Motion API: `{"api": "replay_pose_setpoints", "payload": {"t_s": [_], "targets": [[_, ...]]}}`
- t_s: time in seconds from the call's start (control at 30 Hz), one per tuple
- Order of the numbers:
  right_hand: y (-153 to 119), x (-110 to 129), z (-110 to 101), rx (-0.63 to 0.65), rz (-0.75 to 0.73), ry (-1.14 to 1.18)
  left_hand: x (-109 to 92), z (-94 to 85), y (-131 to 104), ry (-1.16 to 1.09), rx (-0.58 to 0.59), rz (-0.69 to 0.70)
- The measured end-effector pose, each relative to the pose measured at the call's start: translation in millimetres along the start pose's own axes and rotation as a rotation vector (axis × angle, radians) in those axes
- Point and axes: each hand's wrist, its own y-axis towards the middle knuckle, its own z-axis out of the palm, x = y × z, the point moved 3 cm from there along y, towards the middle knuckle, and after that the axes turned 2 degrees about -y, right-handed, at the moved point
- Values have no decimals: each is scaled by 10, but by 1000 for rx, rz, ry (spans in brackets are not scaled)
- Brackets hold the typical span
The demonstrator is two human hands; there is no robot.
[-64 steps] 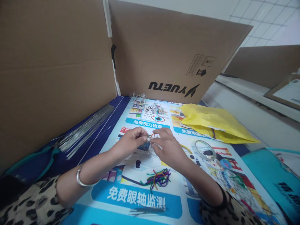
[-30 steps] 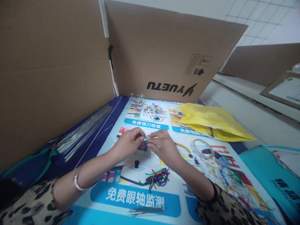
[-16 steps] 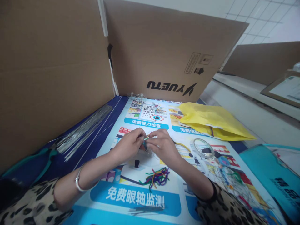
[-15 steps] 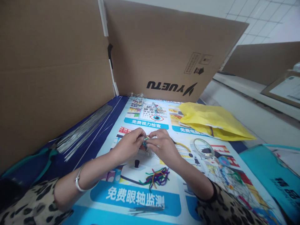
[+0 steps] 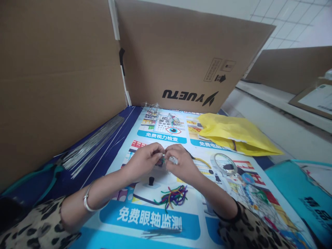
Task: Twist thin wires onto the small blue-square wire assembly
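Note:
My left hand (image 5: 145, 159) and my right hand (image 5: 181, 162) meet over the middle of the printed sheet (image 5: 155, 193). Both are closed, thumbs and forefingers pinched around a small wire piece (image 5: 163, 160) with bits of green and other colours. The fingers hide most of it. Just below my hands lies a pile of short coloured cords (image 5: 173, 197), purple, red, green and yellow. A tool with a yellow handle (image 5: 202, 162) rests right of my right hand, partly hidden behind it.
Bundled silver wires (image 5: 90, 145) lie at left beside a cardboard panel (image 5: 62, 69). A roll of clear tape (image 5: 225, 164), a yellow bag (image 5: 233, 133), tangled wires (image 5: 255, 197) and a teal bag (image 5: 298, 193) are at right. Thin dark rods (image 5: 162, 233) lie in front.
My fingers have shifted slightly around the small piece. My right thumb and forefinger now form a rounder pinch, and both hands' fingertips are closer together.

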Motion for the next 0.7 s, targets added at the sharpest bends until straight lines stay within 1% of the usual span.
{"api": "replay_pose_setpoints", "payload": {"t_s": [0.1, 0.17, 0.3, 0.4, 0.53, 0.7], "targets": [[20, -19, -48, 6, 84, 144, -21, -50, 20, 13, -59, 38], [31, -34, -68, 30, 155, 263, -32, -70, 28, -33, -74, 46], [31, -39, -84, 86, 335, 542, -45, -48, 23, -134, -22, 33], [19, -11, -89, 121, 414, 676, -45, -24, 13, -103, 16, 7], [13, 12, -103, 108, 433, 678, -53, -32, 9, -54, 37, -45], [16, 13, -133, 77, 422, 556, -79, -50, 13, -133, 79, -157]]}}
